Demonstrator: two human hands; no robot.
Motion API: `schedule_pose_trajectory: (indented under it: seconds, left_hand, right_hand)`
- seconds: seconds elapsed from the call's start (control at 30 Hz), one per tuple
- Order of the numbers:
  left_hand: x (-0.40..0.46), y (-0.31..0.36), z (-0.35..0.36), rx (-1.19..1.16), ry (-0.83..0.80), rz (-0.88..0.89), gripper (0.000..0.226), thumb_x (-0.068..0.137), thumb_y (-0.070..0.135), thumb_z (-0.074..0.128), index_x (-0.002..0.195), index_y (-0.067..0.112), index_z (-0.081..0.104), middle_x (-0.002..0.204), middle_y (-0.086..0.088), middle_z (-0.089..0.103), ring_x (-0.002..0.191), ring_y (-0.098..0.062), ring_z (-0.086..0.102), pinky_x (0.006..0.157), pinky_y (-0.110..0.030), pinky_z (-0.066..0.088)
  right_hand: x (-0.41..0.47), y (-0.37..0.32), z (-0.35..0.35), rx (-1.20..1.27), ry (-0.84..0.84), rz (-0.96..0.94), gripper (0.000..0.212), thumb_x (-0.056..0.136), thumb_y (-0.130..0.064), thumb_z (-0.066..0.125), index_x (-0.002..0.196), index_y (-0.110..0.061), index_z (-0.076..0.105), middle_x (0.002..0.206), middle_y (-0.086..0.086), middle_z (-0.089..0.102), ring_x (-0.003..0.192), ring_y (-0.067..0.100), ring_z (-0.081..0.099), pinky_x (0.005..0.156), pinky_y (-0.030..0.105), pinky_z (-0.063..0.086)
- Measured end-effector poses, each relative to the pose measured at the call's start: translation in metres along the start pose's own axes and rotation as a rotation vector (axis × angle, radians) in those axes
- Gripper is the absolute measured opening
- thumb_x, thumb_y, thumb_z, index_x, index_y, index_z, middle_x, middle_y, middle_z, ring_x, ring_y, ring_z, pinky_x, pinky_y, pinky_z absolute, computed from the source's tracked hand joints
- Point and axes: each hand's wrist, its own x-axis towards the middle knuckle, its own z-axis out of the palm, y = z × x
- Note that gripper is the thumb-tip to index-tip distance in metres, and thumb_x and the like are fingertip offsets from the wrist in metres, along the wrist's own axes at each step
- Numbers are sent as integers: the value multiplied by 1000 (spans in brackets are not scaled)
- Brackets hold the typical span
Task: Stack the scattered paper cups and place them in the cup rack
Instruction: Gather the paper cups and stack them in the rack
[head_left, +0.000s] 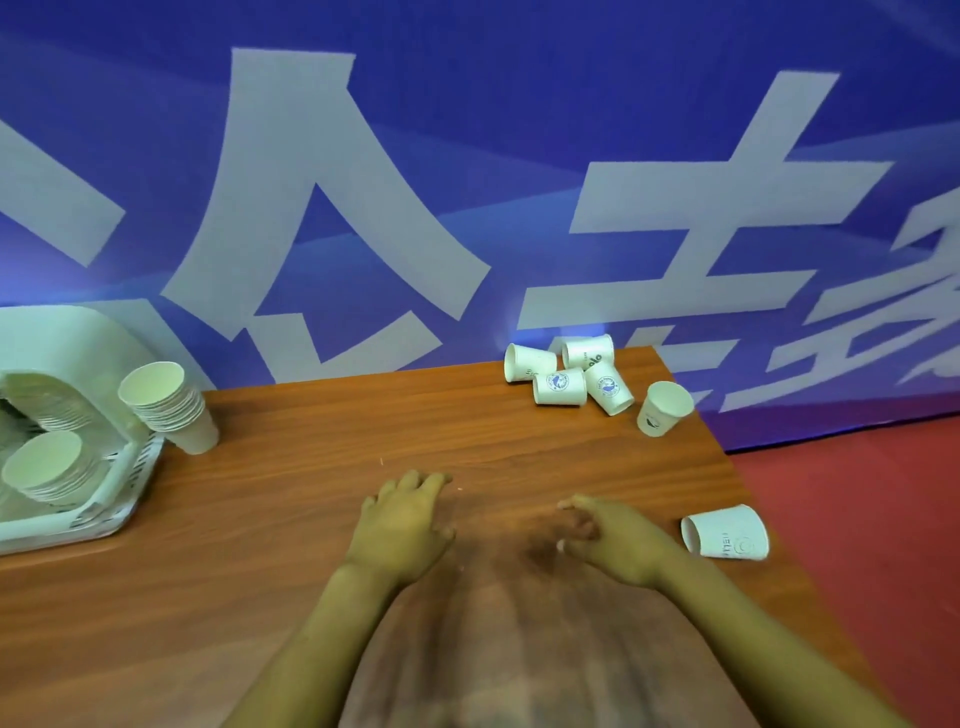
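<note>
Both hands, left hand (402, 525) spread, right hand (613, 535) loosely curled, hold nothing; lone cup (726, 532) at tabletop (322, 426) edge may roll off w/ careless reach.

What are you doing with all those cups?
A person is tidying paper cups on a wooden table. Both hands, left hand and right hand, hover over it, holding nothing. A stack of cups leans by the white rack. Loose cups lie in a far pile, with one cup beside the right hand.
</note>
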Motion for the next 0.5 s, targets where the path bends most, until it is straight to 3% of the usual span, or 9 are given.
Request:
schedule_pose_trajectory:
  seconds: [0.13,0.27,0.5]
  left_hand:
    - [11,30,13,21,-54,-5,60,89,41,52,143,32,30,141,1,39,129,-26,38,102,-39,34]
    - [32,64,16,12,-7,-56,61,89,44,54,143,33,30,142,1,38,130,-25,37,103,-39,34]
    - [66,166,59,-24,1,-131,62,88,43,56,143,32,30,141,0,38,132,-25,33,104,-41,32]
  right_hand:
    - [5,37,-18,1,-12,17,50,85,-36,66,131,-27,48,124,-3,57,102,10,55,87,24,44]
    - [21,72,-41,-20,-33,-22,58,81,-40,69,133,-28,46,128,-3,54,111,11,53,95,30,45]
    - [25,171,-79,-329,-151,-86,81,63,-50,78,134,-30,43,133,-2,45,125,23,44,102,36,39]
